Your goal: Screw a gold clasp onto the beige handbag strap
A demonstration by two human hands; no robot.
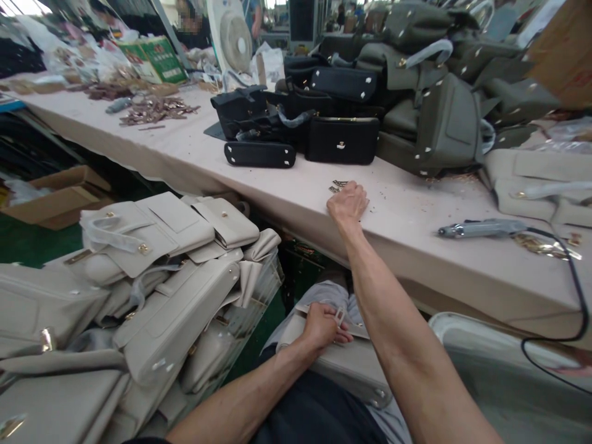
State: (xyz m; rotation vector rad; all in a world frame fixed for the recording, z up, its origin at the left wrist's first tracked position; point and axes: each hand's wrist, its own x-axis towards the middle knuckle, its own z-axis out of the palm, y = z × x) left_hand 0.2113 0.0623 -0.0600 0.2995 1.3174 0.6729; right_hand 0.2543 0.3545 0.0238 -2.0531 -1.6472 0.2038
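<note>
My left hand point(321, 327) rests on a cream handbag point(356, 364) lying across my lap. Its fingers are curled around a small rectangular metal frame point(340, 316) at the bag's flap. My right hand point(348, 201) reaches out onto the table, fingers bunched and pointing down at the cloth. Beside those fingertips lie small metal hardware pieces point(339, 184). What the right fingertips pinch, if anything, is hidden behind the hand.
Black handbags point(342, 140) and olive handbags point(446, 126) are heaped along the table point(277, 185). A power screwdriver point(481, 229) with a black cord lies at right. Cream handbags point(176, 308) overfill a crate at left. A fan point(235, 40) stands behind.
</note>
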